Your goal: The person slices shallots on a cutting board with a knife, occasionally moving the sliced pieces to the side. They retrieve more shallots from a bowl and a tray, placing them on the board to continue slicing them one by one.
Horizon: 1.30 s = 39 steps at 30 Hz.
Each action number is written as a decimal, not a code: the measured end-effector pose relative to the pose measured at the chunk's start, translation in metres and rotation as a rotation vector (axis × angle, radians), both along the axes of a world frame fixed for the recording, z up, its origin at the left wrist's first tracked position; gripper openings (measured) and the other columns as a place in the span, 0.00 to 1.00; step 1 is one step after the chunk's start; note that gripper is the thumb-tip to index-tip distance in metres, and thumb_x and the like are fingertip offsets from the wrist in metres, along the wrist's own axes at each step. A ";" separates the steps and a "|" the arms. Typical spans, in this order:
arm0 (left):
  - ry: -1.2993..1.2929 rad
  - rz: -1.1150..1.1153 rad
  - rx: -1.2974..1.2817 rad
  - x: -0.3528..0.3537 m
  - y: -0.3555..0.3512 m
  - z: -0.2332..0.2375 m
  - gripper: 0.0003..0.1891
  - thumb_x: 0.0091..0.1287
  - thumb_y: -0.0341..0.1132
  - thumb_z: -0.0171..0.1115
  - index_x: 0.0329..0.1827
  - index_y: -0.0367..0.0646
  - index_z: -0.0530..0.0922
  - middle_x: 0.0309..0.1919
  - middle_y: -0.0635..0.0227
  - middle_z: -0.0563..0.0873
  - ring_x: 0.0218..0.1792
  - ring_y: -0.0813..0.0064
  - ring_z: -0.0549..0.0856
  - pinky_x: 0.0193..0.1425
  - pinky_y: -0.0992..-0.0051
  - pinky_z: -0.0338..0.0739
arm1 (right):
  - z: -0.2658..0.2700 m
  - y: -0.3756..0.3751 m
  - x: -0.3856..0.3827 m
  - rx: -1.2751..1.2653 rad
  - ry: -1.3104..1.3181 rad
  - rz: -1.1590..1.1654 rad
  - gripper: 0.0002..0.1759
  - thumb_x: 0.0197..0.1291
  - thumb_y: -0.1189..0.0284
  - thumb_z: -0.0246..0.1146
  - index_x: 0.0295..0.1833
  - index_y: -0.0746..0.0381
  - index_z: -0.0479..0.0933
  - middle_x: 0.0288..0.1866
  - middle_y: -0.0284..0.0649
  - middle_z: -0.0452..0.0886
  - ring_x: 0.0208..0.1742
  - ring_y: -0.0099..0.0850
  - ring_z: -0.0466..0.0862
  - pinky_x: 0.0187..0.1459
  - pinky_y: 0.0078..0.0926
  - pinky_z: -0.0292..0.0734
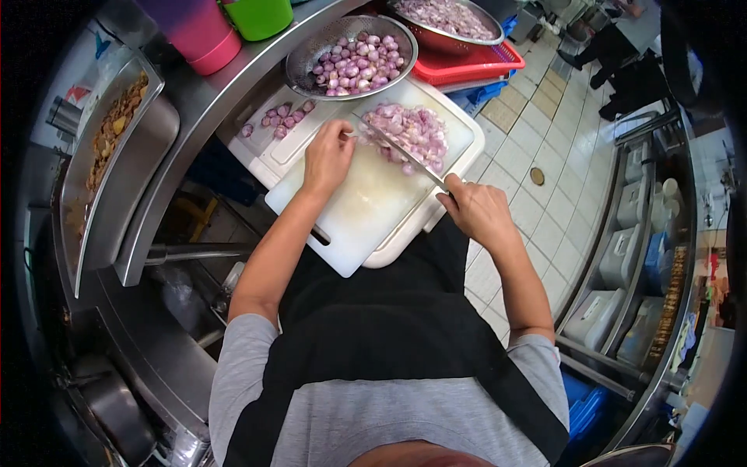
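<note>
A long knife (406,152) is gripped by its handle in my right hand (476,208), its blade slanting up and left along the near edge of a pile of sliced shallots (412,131). My left hand (330,156) is by the blade's tip with its fingers curled together; what they hold, if anything, is hidden. Both hands are over a white cutting board (342,226) that lies on a pale container lid (397,253). Several whole peeled shallots (284,118) lie on the lid at the left, beyond my left hand.
A steel colander of whole shallots (354,62) stands behind the board. Behind it to the right, a bowl of sliced shallots (447,22) is above a red basket (471,68). Steel counter (194,117) at left, shelving (622,257) at right. A person's dark-clothed legs (622,66) show at upper right.
</note>
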<state>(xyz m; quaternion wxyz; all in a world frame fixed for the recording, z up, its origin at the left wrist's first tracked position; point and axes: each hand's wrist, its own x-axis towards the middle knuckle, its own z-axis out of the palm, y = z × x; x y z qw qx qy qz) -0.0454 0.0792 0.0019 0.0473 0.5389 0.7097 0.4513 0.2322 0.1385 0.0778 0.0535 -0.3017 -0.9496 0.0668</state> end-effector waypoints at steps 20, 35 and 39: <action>0.521 -0.405 0.299 0.057 0.029 0.025 0.19 0.51 0.32 0.69 0.49 0.47 0.83 0.47 0.71 0.85 0.55 0.68 0.81 0.63 0.64 0.69 | 0.034 0.024 -0.035 0.384 -0.189 0.147 0.12 0.58 0.67 0.65 0.43 0.59 0.73 0.35 0.42 0.84 0.34 0.41 0.87 0.38 0.40 0.80; 0.446 -0.276 0.279 0.022 0.040 0.006 0.07 0.57 0.37 0.66 0.36 0.46 0.83 0.42 0.67 0.82 0.49 0.63 0.81 0.57 0.63 0.72 | 0.009 -0.052 0.116 -0.571 0.433 -0.402 0.14 0.57 0.77 0.71 0.47 0.66 0.76 0.24 0.32 0.77 0.24 0.20 0.75 0.26 0.22 0.69; 0.443 -0.265 0.066 0.021 0.030 0.021 0.08 0.60 0.36 0.67 0.41 0.46 0.84 0.44 0.67 0.84 0.53 0.65 0.80 0.61 0.65 0.72 | -0.021 -0.071 0.070 -0.928 0.653 -0.409 0.10 0.64 0.76 0.65 0.48 0.65 0.75 0.26 0.29 0.75 0.21 0.17 0.71 0.23 0.18 0.66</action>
